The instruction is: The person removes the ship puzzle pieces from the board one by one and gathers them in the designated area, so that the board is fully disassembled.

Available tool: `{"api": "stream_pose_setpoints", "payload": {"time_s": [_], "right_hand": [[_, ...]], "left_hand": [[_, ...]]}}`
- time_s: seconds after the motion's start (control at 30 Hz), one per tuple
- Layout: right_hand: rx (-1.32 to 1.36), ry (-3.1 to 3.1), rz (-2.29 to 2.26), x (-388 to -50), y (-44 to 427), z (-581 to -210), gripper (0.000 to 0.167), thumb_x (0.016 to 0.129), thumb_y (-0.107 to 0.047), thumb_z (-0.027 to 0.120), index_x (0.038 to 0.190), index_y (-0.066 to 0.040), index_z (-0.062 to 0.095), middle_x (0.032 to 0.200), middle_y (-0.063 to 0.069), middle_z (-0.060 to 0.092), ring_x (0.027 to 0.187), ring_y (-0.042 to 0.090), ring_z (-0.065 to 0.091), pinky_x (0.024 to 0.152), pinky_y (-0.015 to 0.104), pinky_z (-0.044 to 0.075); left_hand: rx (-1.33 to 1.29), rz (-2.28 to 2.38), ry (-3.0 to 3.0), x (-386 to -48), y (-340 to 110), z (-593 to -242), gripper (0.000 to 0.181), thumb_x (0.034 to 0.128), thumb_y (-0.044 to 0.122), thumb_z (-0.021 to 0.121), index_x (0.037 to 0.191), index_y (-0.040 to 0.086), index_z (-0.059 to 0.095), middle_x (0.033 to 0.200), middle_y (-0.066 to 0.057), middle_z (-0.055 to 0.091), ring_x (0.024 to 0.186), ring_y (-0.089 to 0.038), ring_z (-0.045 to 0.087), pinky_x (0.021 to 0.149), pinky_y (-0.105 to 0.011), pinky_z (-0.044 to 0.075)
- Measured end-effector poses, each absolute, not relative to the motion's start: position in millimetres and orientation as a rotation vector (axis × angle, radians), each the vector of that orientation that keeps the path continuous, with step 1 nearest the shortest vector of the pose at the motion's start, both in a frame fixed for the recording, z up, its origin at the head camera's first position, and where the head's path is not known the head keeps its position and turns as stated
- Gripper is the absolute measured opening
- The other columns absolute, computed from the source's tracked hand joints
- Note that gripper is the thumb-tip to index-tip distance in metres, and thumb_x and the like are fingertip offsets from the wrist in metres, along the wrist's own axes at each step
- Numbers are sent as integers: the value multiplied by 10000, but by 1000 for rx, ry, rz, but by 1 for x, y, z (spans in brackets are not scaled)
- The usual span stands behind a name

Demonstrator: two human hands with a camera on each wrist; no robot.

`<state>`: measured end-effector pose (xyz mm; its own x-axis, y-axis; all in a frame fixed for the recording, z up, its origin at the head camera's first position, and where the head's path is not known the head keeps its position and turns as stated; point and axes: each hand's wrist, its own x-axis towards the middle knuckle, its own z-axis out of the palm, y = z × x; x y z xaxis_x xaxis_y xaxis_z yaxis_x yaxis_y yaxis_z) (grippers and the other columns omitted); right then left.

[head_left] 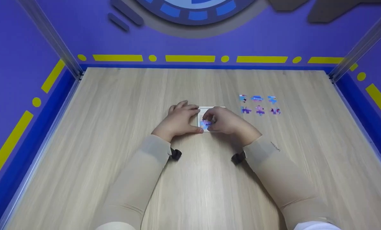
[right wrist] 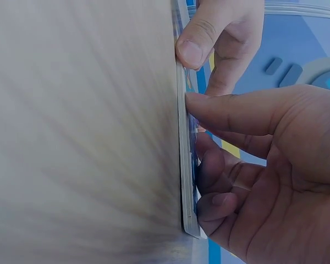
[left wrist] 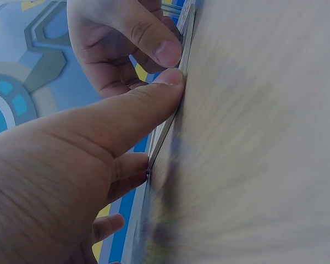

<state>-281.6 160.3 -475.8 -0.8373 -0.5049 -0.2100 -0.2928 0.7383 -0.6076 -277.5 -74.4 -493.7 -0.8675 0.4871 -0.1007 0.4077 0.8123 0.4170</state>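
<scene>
A small white-rimmed puzzle tray lies flat on the table, with colourful jigsaw pieces in its lower left part. My left hand holds the tray's left side, thumb at the near corner and fingers by the far one. From the right, my right hand reaches over the tray, fingers curled, and pinches a jigsaw piece between thumb and fingertips; the hand hides much of that piece and the tray's right half. In the right wrist view, the thumb meets the tray edge.
Several loose jigsaw pieces lie in two rows to the right, beyond the right hand. The wooden table is bounded by a blue back wall with yellow marks and by side walls.
</scene>
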Motion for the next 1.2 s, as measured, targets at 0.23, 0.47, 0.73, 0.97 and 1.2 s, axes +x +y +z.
{"api": "stream_pose_setpoints", "payload": {"time_s": [0.23,0.47,0.73,0.97,1.2], "right_hand": [[-629,2578,-836,-282,161,-477,399,911,-14,827,1305,-20,765,1137,152,738,1008,271,639,941,466,549],[-600,2562,-852,-281,161,-477,398,926,-12,821,1319,-29,765,1121,127,734,1006,263,639,961,478,558],[-572,2562,-903,-281,162,-478,386,910,3,832,1292,-34,793,1103,129,751,1022,265,662,983,484,573],[-499,2537,-998,-281,162,-479,381,888,49,843,1253,-50,792,1104,121,757,1027,244,676,954,428,558],[-553,2550,-991,-281,163,-480,366,888,43,852,1243,-34,808,1136,124,771,1020,245,684,938,417,566]], "left_hand": [[694,571,2791,-277,-74,-493,935,936,649,858,1682,168,565,1798,16,478,1774,-365,213,1409,-657,166],[695,572,2787,-278,-74,-494,936,938,656,851,1685,173,561,1802,14,474,1776,-368,208,1411,-660,162],[685,573,2783,-278,-75,-494,948,934,663,852,1694,183,550,1808,25,464,1780,-362,194,1417,-656,153],[689,568,2786,-278,-74,-495,945,940,664,847,1696,182,548,1809,24,462,1780,-365,194,1412,-668,154],[689,584,2781,-276,-74,-492,938,937,648,858,1688,172,559,1806,14,469,1778,-368,202,1407,-669,159]]}}
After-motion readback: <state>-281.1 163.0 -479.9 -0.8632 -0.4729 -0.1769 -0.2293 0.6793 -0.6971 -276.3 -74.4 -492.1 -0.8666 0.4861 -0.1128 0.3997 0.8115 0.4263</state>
